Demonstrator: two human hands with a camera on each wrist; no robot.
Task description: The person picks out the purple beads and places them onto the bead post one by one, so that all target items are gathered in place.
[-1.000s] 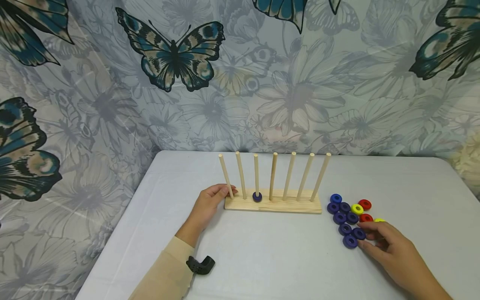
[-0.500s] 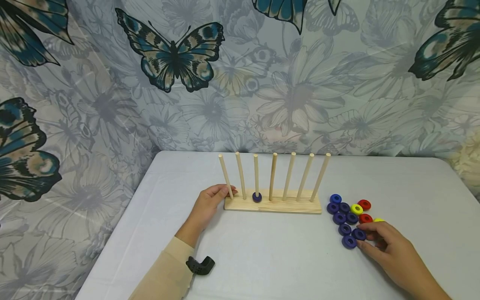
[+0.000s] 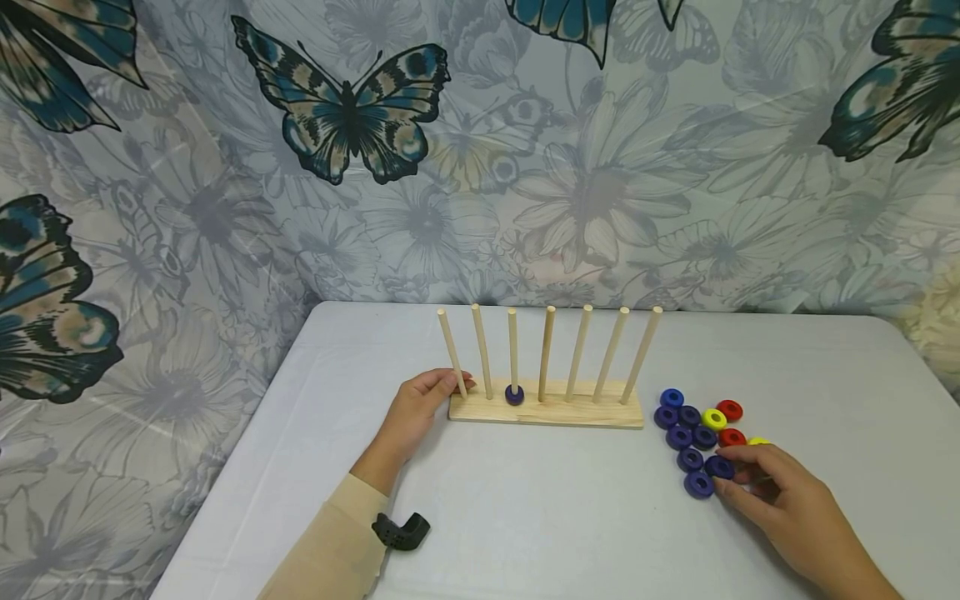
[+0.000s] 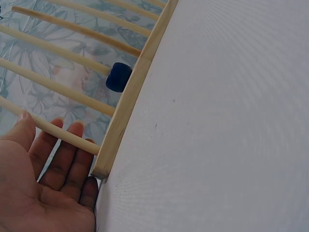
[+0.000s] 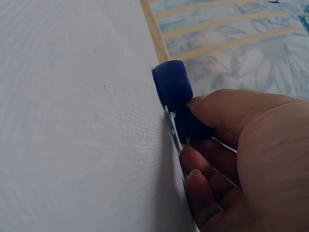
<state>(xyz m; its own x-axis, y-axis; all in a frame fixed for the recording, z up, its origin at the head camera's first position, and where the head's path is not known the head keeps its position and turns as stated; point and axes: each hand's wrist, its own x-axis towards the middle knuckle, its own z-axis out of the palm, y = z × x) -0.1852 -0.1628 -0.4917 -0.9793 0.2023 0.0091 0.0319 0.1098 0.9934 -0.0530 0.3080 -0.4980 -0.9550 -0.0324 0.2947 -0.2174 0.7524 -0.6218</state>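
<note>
A wooden peg rack point(image 3: 600, 414) stands on the table with several upright pegs. One dark blue ring point(image 3: 514, 395) sits low on its third peg from the left. My left hand point(image 3: 423, 404) is at the rack's left end, thumb and fingers around the leftmost peg point(image 4: 72, 138). To the right of the rack, my right hand point(image 3: 783, 492) has thumb and fingers on a dark blue ring point(image 3: 721, 467) at the near side of a loose group. Another dark blue ring point(image 3: 699, 485) lies against it; the right wrist view shows this pair from the side.
Several more rings lie flat on the white table point(image 3: 540, 517): dark blue ones, a brighter blue ring point(image 3: 672, 398), red rings such as the far one point(image 3: 730, 410), and a yellow ring point(image 3: 714, 419). A second yellow ring point(image 3: 759, 441) is partly hidden behind my right hand. Patterned cloth hangs behind.
The nearest dark blue ring has shifted very slightly left. The ring between my right thumb and fingers now sits a little higher and tilted. My left hand and the rack stay still.
</note>
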